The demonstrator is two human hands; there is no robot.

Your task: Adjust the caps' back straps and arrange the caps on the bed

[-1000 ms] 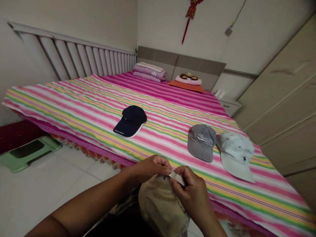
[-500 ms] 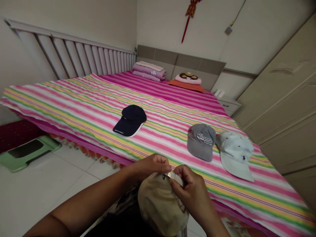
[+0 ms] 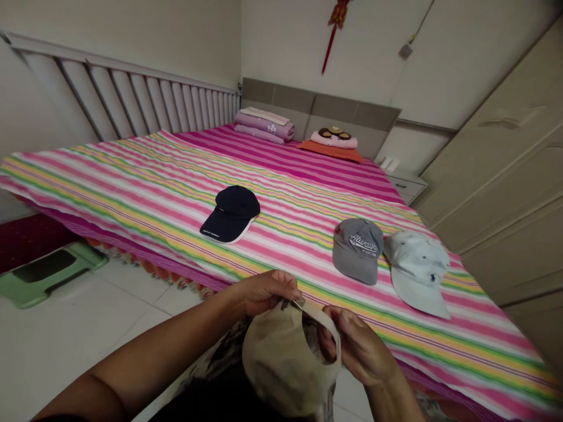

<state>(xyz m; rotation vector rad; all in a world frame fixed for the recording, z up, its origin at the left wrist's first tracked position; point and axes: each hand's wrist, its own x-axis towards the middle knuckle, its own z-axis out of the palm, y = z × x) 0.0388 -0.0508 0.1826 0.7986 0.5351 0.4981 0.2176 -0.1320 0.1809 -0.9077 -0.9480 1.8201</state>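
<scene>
A beige baseball cap (image 3: 281, 363) is held low in front of me, its back opening and adjustable strap turned upward. My left hand (image 3: 272, 291) pinches the strap beside a small metal buckle (image 3: 299, 302). On the other side, my right hand (image 3: 358, 343) grips the strap's right end, some fingers passing behind it into the opening. Across the bed lie a navy cap (image 3: 233, 212), a grey cap (image 3: 358, 249) with white lettering, and a pale cap (image 3: 417, 272) close to the grey one.
The bed has a striped sheet (image 3: 145, 176) and a grey headboard (image 3: 352, 111). Folded purple bedding (image 3: 264, 126) and a pink folded item (image 3: 334, 139) rest at the far end. A green stool (image 3: 53, 272) stands on the left floor; a wardrobe (image 3: 497, 176) is at right.
My right hand has moved right and down from the buckle along the strap, so the strap now arches over the opening. My left hand stays near the buckle.
</scene>
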